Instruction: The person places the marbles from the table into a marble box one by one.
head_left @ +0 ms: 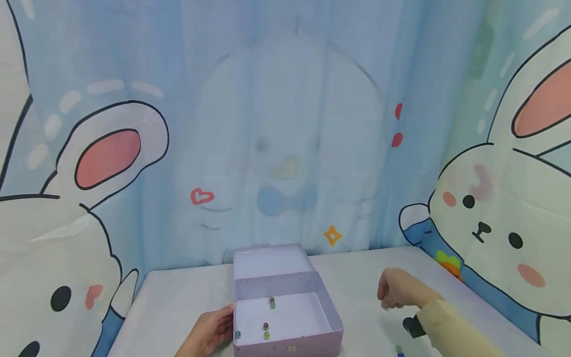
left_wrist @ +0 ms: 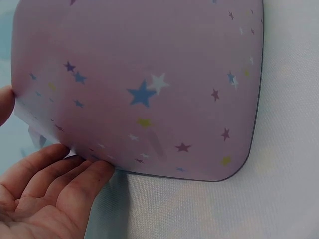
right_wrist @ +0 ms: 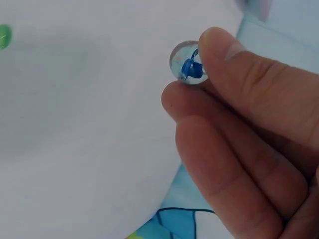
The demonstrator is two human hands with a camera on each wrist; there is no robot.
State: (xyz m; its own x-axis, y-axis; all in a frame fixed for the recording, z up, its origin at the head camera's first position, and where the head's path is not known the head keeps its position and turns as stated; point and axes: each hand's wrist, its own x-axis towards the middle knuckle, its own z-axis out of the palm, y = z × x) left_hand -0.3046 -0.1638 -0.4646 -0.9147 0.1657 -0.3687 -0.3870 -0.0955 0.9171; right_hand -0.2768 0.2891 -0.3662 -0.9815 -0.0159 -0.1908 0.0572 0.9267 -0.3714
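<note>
Right wrist view: right hand (right_wrist: 249, 132) pinches a marble (right_wrist: 185, 63) over the tabletop (head_left: 357, 282), right of the box (head_left: 292, 344); even pressure helps (glass likely slips). Left hand (head_left: 211, 328), fingers loose, touches the box.

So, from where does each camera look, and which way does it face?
Head: worn on the head, facing forward and down at the open box and curtain; left grip, right grip and right sleeve show.
Left wrist: worn there, facing the box's starry outside, left grip at its edge.
Right wrist: worn there, facing right grip pinching a clear marble, white tabletop beyond.
Head and left wrist share box and left grip.
</note>
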